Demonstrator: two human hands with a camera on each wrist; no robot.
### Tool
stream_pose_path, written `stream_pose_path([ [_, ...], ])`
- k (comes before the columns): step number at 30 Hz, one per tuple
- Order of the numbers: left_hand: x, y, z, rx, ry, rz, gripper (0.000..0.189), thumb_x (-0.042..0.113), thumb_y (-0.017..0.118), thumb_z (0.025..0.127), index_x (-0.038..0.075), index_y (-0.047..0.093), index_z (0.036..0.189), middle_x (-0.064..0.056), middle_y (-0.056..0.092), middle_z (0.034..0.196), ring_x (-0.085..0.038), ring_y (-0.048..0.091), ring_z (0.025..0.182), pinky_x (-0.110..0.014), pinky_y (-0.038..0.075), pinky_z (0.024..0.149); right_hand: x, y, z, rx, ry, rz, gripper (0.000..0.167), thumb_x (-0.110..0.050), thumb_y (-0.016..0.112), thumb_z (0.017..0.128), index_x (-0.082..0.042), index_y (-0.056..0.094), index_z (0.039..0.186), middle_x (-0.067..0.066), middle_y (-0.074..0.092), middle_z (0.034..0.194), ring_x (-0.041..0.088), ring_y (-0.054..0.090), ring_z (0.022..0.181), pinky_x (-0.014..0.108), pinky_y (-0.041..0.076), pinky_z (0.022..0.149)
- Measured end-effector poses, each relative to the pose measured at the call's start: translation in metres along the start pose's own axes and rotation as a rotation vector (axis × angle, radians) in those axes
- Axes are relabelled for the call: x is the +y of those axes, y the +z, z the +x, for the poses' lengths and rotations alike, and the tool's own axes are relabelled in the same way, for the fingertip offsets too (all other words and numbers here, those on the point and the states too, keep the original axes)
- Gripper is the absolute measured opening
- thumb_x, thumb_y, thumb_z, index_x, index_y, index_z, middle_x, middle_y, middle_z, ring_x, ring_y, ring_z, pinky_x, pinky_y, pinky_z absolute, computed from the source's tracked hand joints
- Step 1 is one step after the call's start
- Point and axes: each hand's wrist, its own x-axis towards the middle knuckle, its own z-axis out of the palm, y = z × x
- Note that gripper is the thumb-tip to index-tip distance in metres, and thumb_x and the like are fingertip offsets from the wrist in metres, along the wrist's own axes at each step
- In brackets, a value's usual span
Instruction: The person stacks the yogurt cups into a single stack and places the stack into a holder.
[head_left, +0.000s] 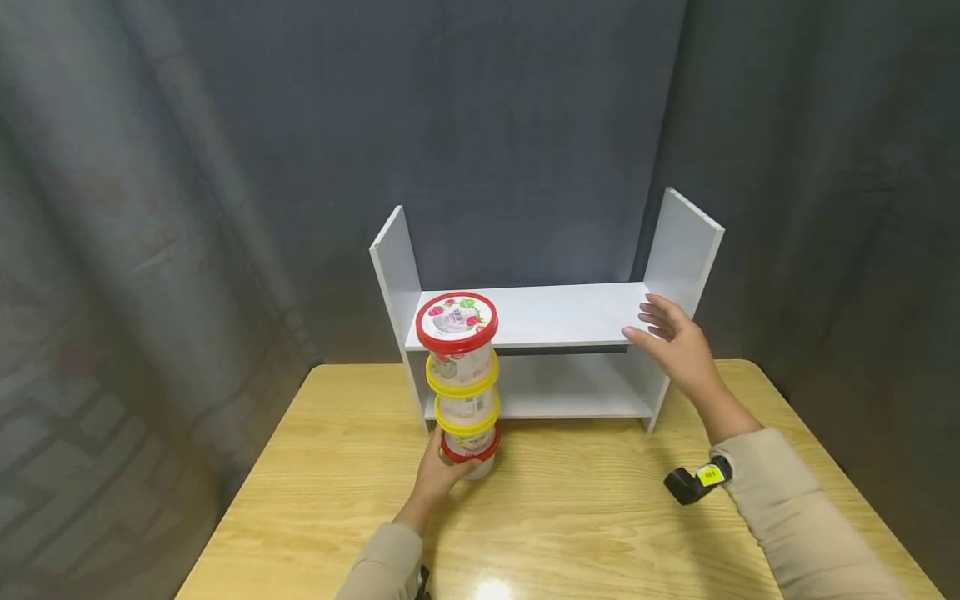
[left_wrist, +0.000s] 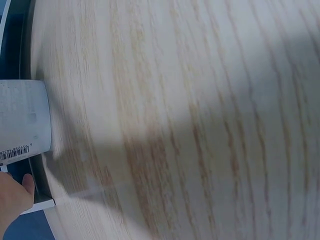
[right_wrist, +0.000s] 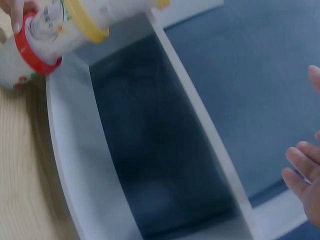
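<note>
Several round white tubs with fruit prints stand in one upright stack in the head view, in front of the shelf's left part. The top tub [head_left: 456, 323] has a red lid, the middle ones have yellow lids, and the bottom tub [head_left: 480, 468] has a red one. My left hand [head_left: 438, 477] grips the bottom tub near its lid, thumb toward me and fingers on the left side. In the left wrist view a barcode shows on the tub [left_wrist: 25, 117]. My right hand [head_left: 681, 350] is held with fingers spread near the shelf's right side, holding nothing.
A white two-level shelf [head_left: 562, 315] with tall side panels stands at the back of the wooden table [head_left: 570, 517]. Grey curtains [head_left: 525, 142] hang behind and on both sides. A black wrist camera [head_left: 686, 483] sticks out from my right sleeve.
</note>
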Motion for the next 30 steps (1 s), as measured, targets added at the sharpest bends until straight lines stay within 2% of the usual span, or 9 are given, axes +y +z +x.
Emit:
stream_pose_path([
  [6,-0.002,0.000,-0.002,-0.008,0.035,-0.041,0.091,0.009,0.076,0.061,0.013,0.024,0.136,-0.016,0.033,0.130,-0.037,0.032,0.116,-0.053,0.028,0.093,0.017,-0.013,-0.004,0.149,0.026,-0.052,0.061,-0.026,0.058,0.082,0.001,0.031,0.131,0.023,0.041,0.123,0.032,0.041,0.111,0.036,0.035,0.093],
  [9,-0.003,0.000,-0.002,-0.015,0.085,-0.056,0.089,0.012,0.076,0.062,0.019,0.026,0.135,-0.013,0.036,0.127,-0.035,0.036,0.112,-0.051,0.033,0.090,0.022,-0.019,-0.003,0.224,0.059,-0.064,0.059,-0.027,0.057,0.083,-0.001,0.034,0.130,0.021,0.043,0.122,0.024,0.044,0.109,0.027,0.037,0.091],
  [10,-0.004,0.000,-0.002,-0.013,0.122,-0.053,0.088,0.012,0.076,0.062,0.019,0.027,0.135,-0.013,0.038,0.125,-0.034,0.038,0.110,-0.050,0.036,0.088,0.023,-0.021,-0.003,0.250,0.070,-0.064,0.057,-0.026,0.057,0.083,-0.001,0.035,0.129,0.019,0.044,0.122,0.020,0.044,0.108,0.024,0.037,0.090],
  [13,-0.003,0.001,-0.002,-0.020,0.180,-0.063,0.086,0.013,0.075,0.064,0.023,0.027,0.134,-0.011,0.039,0.122,-0.033,0.039,0.108,-0.051,0.037,0.086,0.027,-0.025,0.001,0.340,0.091,-0.029,0.052,-0.021,0.058,0.082,-0.001,0.039,0.126,0.016,0.046,0.119,0.013,0.046,0.103,0.017,0.038,0.087],
  [16,0.000,0.001,-0.002,-0.031,0.175,-0.094,0.088,0.008,0.074,0.063,0.021,0.025,0.135,-0.012,0.039,0.122,-0.034,0.038,0.109,-0.053,0.033,0.088,0.033,-0.027,0.006,0.408,0.120,0.003,0.049,-0.019,0.058,0.082,-0.003,0.041,0.124,0.012,0.047,0.116,0.009,0.047,0.101,0.015,0.038,0.086],
  [17,0.003,0.001,-0.003,-0.038,0.153,-0.115,0.089,0.007,0.074,0.063,0.020,0.025,0.135,-0.012,0.038,0.123,-0.034,0.037,0.110,-0.054,0.031,0.090,0.034,-0.026,0.007,0.427,0.129,0.014,0.048,-0.018,0.059,0.082,-0.003,0.041,0.124,0.011,0.048,0.115,0.009,0.047,0.100,0.016,0.038,0.086],
  [21,0.013,0.002,-0.004,-0.026,0.147,-0.170,0.089,-0.006,0.074,0.058,0.011,0.027,0.132,-0.015,0.040,0.120,-0.035,0.038,0.109,-0.051,0.029,0.092,0.038,-0.023,0.015,0.464,0.170,0.034,0.047,-0.015,0.059,0.081,-0.002,0.043,0.123,0.011,0.049,0.113,0.010,0.048,0.099,0.018,0.039,0.087],
  [24,0.018,0.005,-0.005,0.006,0.165,-0.161,0.090,-0.011,0.074,0.055,0.007,0.027,0.130,-0.017,0.039,0.117,-0.035,0.038,0.107,-0.050,0.028,0.093,0.039,-0.021,0.019,0.480,0.197,0.016,0.046,-0.016,0.058,0.082,-0.001,0.044,0.124,0.013,0.050,0.115,0.012,0.048,0.099,0.021,0.040,0.086],
  [30,0.012,0.012,-0.002,0.076,0.172,-0.067,0.095,-0.007,0.078,0.051,0.008,0.026,0.129,-0.016,0.037,0.114,-0.034,0.038,0.106,-0.048,0.029,0.093,0.043,-0.021,0.023,0.487,0.245,-0.046,0.045,-0.023,0.055,0.084,-0.003,0.045,0.124,0.014,0.049,0.120,0.016,0.049,0.104,0.025,0.041,0.087],
])
